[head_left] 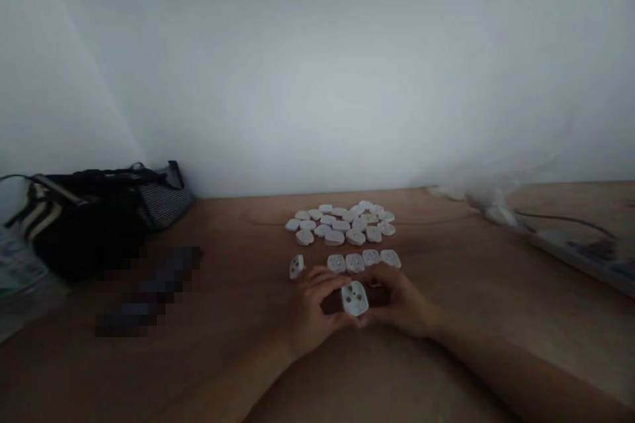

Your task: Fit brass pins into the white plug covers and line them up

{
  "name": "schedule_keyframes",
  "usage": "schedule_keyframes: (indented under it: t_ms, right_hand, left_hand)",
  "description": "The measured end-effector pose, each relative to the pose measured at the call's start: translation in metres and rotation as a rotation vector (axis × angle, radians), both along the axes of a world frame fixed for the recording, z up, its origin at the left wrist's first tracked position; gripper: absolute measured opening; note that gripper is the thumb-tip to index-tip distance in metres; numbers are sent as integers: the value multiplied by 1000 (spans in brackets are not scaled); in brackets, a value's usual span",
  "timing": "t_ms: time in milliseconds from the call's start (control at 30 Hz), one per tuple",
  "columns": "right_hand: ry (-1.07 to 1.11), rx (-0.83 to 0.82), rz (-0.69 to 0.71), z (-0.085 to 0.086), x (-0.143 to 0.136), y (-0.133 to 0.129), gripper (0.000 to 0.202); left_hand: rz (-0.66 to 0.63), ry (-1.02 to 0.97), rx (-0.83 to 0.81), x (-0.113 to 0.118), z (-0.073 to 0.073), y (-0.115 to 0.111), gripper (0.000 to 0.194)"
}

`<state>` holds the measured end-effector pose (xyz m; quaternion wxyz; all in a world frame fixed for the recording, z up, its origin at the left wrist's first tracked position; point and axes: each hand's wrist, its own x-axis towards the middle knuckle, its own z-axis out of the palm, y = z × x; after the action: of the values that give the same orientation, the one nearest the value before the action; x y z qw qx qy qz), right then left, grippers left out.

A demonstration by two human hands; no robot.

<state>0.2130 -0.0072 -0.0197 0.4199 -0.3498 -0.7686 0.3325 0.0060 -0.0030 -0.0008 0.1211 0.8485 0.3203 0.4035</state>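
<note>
Between my two hands, a small white rounded-square plug-socket piece is held just above the wooden table, its face with several dark holes turned up toward me. My left hand grips it on the left with fingertips and thumb. On its right side, the fingers and thumb of my right hand close on it too. Just beyond my hands lies a row of similar white pieces, partly hidden by my fingers. Left of that row, another piece stands tilted on its edge.
Farther back is a loose cluster of white pieces. A black bag sits at the left, with a pixelated dark object in front. On the right are a white power strip, a dark cable and clear plastic. A pale wall rises behind.
</note>
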Motion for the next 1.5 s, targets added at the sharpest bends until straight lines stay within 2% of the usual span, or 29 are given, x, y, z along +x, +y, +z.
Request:
schedule_keyframes:
  t_ms: [100,267,367,500,600,733,867,1000,1100,1300,1500]
  right_hand:
    - [95,-83,13,-1,-4,-2,47]
    - [179,-148,118,9,-8,-7,41]
    - [171,-161,92,8,-6,-3,37]
    - [158,-128,18,1,3,10,41]
    - [6,-8,-113,4,5,22,40]
    - [-245,132,-264,21,-10,42,40]
    - [-386,159,-260,32,-43,64,44]
    - [-469,179,-228,29,-70,74,43]
    - [-529,192,-222,25,-78,74,40]
    - [-617,228,-220,25,-60,73,65]
    - [-717,252,-160,24,-31,73,53]
  left_hand:
    - [-14,-10,-21,0,0,-1,56]
    - [-8,6,-66,-2,2,-1,53]
    - [15,76,-125,-6,3,-4,58]
    - [9,292,-236,-16,0,-13,66]
    - [-3,482,-276,-24,1,-23,68]
    - [-12,606,-279,-29,6,-31,67]
    - [3,599,-284,-29,8,-32,64]
    - [10,606,-310,-29,8,-32,67]
    - [12,595,-324,-28,11,-32,67]
    - [3,578,-363,-28,15,-31,67]
    - [-25,538,-333,-30,12,-30,67]
